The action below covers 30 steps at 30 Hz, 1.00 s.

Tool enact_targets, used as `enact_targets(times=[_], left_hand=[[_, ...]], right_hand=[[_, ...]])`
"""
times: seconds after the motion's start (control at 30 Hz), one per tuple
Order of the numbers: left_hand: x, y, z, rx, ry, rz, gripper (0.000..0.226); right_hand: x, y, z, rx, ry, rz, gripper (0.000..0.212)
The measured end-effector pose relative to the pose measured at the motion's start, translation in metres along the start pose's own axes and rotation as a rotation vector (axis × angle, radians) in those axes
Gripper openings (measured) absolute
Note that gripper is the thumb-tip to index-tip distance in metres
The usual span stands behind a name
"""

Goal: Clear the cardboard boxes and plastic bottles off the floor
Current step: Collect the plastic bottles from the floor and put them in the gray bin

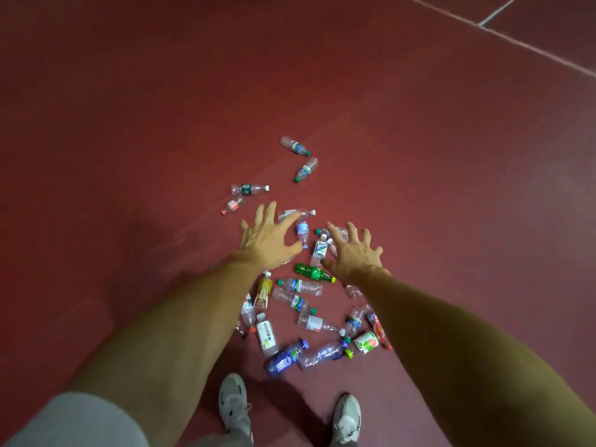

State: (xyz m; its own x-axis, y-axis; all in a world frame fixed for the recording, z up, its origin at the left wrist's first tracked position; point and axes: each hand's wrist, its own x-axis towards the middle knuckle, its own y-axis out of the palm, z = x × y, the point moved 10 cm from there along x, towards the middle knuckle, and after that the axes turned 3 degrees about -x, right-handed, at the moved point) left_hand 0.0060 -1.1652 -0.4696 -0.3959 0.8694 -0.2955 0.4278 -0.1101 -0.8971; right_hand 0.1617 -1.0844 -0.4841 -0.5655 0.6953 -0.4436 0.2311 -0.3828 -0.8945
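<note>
Several empty plastic bottles lie scattered on the red floor in front of my feet. Among them are a green bottle (313,272), a yellow-labelled bottle (263,290), a white-labelled bottle (266,334) and two blue-tinted bottles (285,358). Farther off lie two clear bottles with green caps (294,145) and a clear bottle with a dark label (249,189). My left hand (266,237) and my right hand (352,250) are stretched out above the pile, fingers spread, holding nothing. No cardboard box is in view.
The red floor (129,124) stretches out on all sides of the bottle pile. White painted lines (529,48) cross the far right corner. My two grey sneakers (233,404) stand just behind the nearest bottles.
</note>
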Motion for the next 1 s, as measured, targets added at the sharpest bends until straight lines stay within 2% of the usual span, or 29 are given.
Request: enact_targets(times=[0.13, 0.27, 0.47, 0.57, 0.63, 0.7, 0.73, 0.8, 0.87, 0.97, 1.0], left_hand=[[0.007, 0.08, 0.014, -0.055, -0.122, -0.016, 0.072], [0.015, 0.181, 0.031, -0.081, -0.164, -0.005, 0.073], [0.031, 0.348, 0.091, -0.107, -0.205, -0.014, 0.078], [0.045, 0.438, 0.123, -0.052, -0.191, -0.08, 0.083], [0.048, 0.503, 0.13, -0.009, -0.159, -0.025, 0.089], [0.076, 0.634, 0.202, -0.012, -0.206, 0.111, 0.095], [0.088, 0.69, 0.248, -0.02, -0.238, 0.096, 0.098], [0.096, 0.751, 0.301, -0.039, -0.311, 0.111, 0.104], [0.085, 0.753, 0.266, 0.096, -0.297, 0.191, 0.098], [0.077, 0.757, 0.183, 0.23, -0.046, 0.379, 0.112], [0.083, 0.773, 0.192, 0.226, -0.028, 0.418, 0.113]], right_hand=[[0.032, 0.064, -0.014, -0.07, -0.107, 0.042, 0.083], [0.064, 0.15, -0.026, -0.114, -0.15, 0.067, 0.084], [0.114, 0.322, -0.032, -0.116, -0.196, 0.083, 0.084], [0.148, 0.422, -0.04, -0.122, -0.209, 0.09, 0.081], [0.17, 0.493, -0.041, -0.114, -0.244, 0.125, 0.08], [0.194, 0.551, -0.043, -0.07, -0.28, 0.129, 0.08], [0.207, 0.574, -0.045, -0.056, -0.286, 0.127, 0.079], [0.231, 0.612, -0.056, -0.054, -0.278, 0.122, 0.082], [0.249, 0.642, -0.068, -0.055, -0.259, 0.131, 0.088], [0.264, 0.67, -0.084, -0.037, -0.254, 0.106, 0.092], [0.265, 0.677, -0.089, -0.01, -0.252, 0.114, 0.092]])
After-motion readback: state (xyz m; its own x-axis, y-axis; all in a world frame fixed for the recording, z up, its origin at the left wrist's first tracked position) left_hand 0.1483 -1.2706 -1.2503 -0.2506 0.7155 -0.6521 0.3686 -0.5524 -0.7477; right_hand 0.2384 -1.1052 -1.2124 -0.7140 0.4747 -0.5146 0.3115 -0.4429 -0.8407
